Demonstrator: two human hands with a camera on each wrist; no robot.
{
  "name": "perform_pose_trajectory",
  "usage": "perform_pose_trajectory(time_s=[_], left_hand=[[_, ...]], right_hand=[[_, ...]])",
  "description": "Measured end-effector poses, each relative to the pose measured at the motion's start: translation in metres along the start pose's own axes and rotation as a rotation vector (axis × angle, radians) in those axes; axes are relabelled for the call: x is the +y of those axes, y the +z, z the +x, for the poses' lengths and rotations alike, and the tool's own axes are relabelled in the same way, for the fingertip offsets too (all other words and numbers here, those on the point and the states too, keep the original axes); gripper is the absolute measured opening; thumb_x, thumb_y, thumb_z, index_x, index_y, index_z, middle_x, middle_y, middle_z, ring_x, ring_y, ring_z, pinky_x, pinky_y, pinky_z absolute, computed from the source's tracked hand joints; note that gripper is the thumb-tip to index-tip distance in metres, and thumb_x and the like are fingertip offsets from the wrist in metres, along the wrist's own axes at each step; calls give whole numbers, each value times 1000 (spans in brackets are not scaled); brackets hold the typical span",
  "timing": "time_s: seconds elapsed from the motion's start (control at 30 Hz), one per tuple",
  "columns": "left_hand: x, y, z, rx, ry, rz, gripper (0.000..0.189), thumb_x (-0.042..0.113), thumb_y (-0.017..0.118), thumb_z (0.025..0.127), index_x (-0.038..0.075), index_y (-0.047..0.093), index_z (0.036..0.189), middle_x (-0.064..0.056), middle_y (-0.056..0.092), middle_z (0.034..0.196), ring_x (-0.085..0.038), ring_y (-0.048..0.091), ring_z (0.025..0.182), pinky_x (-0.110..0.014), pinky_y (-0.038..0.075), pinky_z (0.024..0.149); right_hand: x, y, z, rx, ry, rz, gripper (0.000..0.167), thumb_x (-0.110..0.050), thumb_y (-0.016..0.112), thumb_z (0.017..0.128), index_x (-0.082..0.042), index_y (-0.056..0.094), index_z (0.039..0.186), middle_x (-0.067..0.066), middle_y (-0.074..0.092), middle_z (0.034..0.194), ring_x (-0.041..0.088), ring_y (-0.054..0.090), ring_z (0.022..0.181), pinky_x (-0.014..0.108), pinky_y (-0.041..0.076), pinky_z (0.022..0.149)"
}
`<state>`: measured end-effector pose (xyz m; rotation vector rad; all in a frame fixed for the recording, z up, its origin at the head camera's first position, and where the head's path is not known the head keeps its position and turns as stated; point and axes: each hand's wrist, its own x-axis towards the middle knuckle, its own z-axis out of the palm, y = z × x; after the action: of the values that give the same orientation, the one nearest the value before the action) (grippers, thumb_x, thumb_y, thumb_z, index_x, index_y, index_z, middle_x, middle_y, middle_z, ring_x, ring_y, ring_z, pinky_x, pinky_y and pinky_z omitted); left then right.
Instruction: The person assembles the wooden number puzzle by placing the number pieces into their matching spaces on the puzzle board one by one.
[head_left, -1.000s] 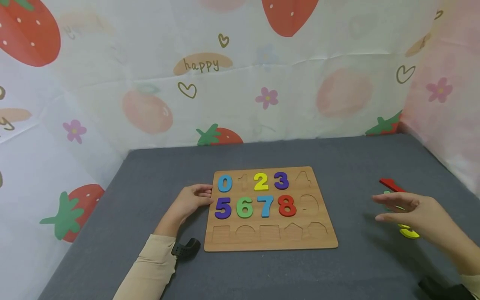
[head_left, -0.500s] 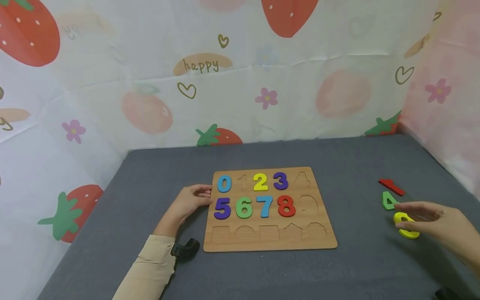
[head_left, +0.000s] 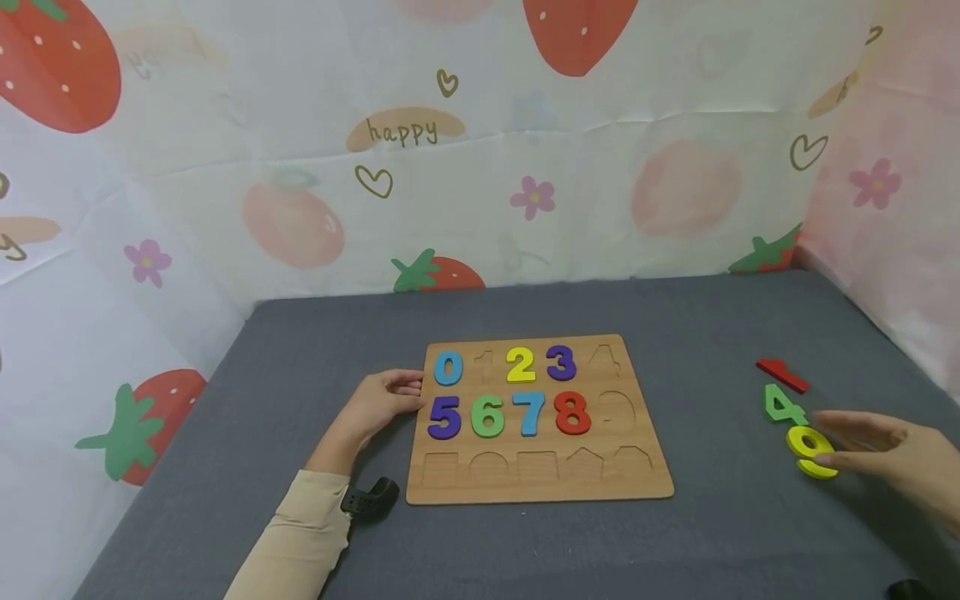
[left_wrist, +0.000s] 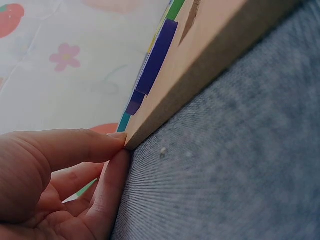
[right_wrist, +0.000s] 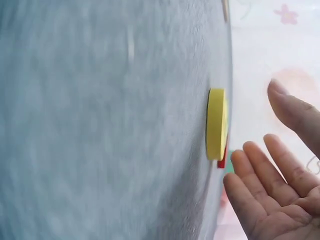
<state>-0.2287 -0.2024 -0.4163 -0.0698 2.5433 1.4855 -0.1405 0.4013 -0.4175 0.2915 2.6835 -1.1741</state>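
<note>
A wooden number puzzle board [head_left: 540, 487] lies on the grey cloth, with several coloured numbers set in its upper two rows. My left hand [head_left: 381, 402] pinches the board's left edge between thumb and fingers; the left wrist view shows the thumb [left_wrist: 85, 147] at that edge, near the purple 5 [left_wrist: 152, 62]. To the right of the board, a yellow 9 [head_left: 806, 442], a green 4 [head_left: 780, 404] and a red 1 [head_left: 783, 375] lie in a line. Just beside and above the yellow 9 is my right hand [head_left: 892, 454], fingers and thumb apart, holding nothing.
Recesses for 1, 4 and 9 show bare wood, as does the bottom row of shapes. Grey cloth [head_left: 720, 350] stretches between the board and the loose numbers. Printed fabric walls [head_left: 570, 250] stand behind and at both sides.
My right hand has moved right and lower, from over the loose numbers to beside the yellow 9, uncovering the 4 and the 9. The left hand and board stay put.
</note>
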Motion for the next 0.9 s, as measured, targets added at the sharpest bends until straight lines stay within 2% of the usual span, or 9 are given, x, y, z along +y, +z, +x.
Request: perform_pose_trajectory(time_s=[0.07, 0.13, 0.2, 0.37, 0.6, 0.7, 0.9], left_hand=[[0, 0, 0, -2, 2, 1, 48, 7, 70, 91, 1, 57, 137, -17, 64, 125, -26, 61, 115, -43, 48, 102], [0, 0, 0, -3, 0, 1, 48, 7, 70, 91, 1, 57, 137, -17, 63, 125, -27, 61, 116, -44, 47, 103], [0, 0, 0, -5, -1, 2, 48, 8, 70, 91, 2, 57, 137, -17, 63, 126, -27, 61, 117, -44, 47, 103], [0, -1, 0, -7, -2, 6, 49, 8, 70, 91, 2, 57, 138, -17, 62, 127, -28, 61, 118, -44, 47, 103], [0, 0, 0, -1, -6, 5, 48, 7, 70, 91, 2, 57, 137, -17, 63, 126, -27, 61, 117, -44, 47, 103], [1, 0, 0, -4, 1, 5, 48, 7, 69, 91, 2, 57, 137, -17, 63, 126, -28, 61, 117, -44, 47, 103], [2, -1, 0, -10, 9, -2, 48, 7, 70, 91, 1, 57, 137, -17, 63, 124, -27, 61, 115, -42, 47, 102]], right_hand=[[2, -1, 3, -12, -2, -14, 97, -46, 79, 82, 6, 34, 150, 13, 58, 136, 61, 28, 134, 65, 37, 102], [0, -1, 4, -31, 4, -32, 98, -46, 78, 83, 9, 31, 150, 32, 43, 146, 62, 27, 134, 66, 36, 103], [-2, -2, 5, -58, 10, -49, 100, -46, 77, 83, 11, 29, 150, 41, 25, 152, 63, 27, 134, 67, 36, 101], [-5, -3, 5, -76, 24, -107, 102, -51, 77, 82, 12, 31, 148, 41, 28, 150, 61, 35, 129, 63, 43, 93], [-13, -3, 3, -115, 66, -107, 107, -55, 78, 79, 11, 32, 148, 40, 30, 150, 60, 31, 131, 69, 38, 93], [-18, -2, 1, -124, 62, -132, 107, -56, 78, 78, 11, 33, 148, 40, 34, 148, 60, 33, 130, 68, 40, 91], [-26, -2, -3, -140, 36, -210, 107, -57, 77, 79, 12, 33, 148, 40, 42, 143, 60, 36, 126, 59, 46, 85]])
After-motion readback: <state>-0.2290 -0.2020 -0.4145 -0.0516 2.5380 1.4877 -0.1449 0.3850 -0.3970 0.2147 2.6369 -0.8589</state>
